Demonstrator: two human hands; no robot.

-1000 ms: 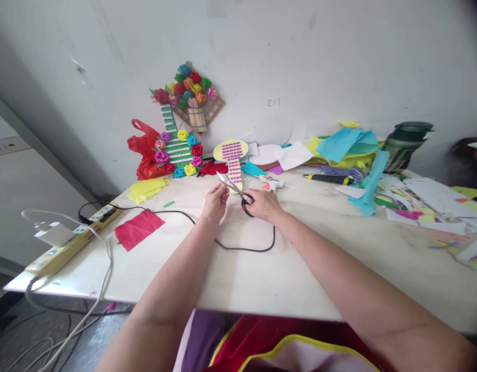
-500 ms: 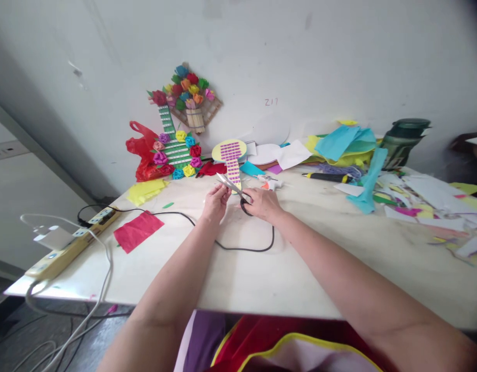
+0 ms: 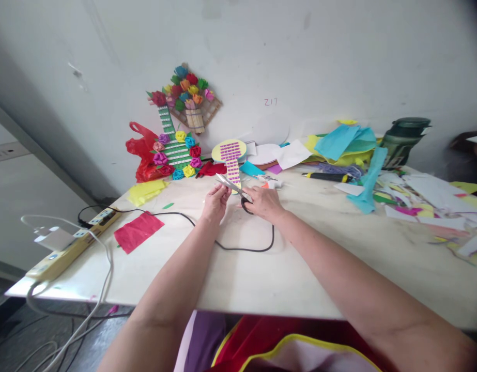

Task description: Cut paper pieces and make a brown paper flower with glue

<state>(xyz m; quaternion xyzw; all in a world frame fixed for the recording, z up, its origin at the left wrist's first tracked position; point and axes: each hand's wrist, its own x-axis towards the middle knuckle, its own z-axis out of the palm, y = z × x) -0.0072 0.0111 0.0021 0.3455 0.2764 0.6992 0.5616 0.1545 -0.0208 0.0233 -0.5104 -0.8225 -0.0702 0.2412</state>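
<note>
My right hand (image 3: pixel 263 203) is closed round the black handles of a pair of scissors (image 3: pixel 227 182). The blades point up and to the left, close to the fingertips of my left hand (image 3: pixel 216 203). Those left fingers are pinched together; whatever they hold is too small to make out. Just behind the blades stands a yellow and purple paper piece (image 3: pixel 233 170) with an oval top and a striped stem. Past my right hand, a white and orange tool (image 3: pixel 275 184) lies partly hidden on the table.
A red paper sheet (image 3: pixel 139 232) and a power strip (image 3: pixel 73 243) lie to the left. A black cable (image 3: pixel 246 250) loops across the table (image 3: pixel 261 284). Paper flowers (image 3: pixel 189 93) lean on the wall. Scraps (image 3: pixel 428 201) and a green bottle (image 3: pixel 403 144) are at the right.
Very little differs. Both hands stay in nearly the same place, and the scissor blades look closer together than before.
</note>
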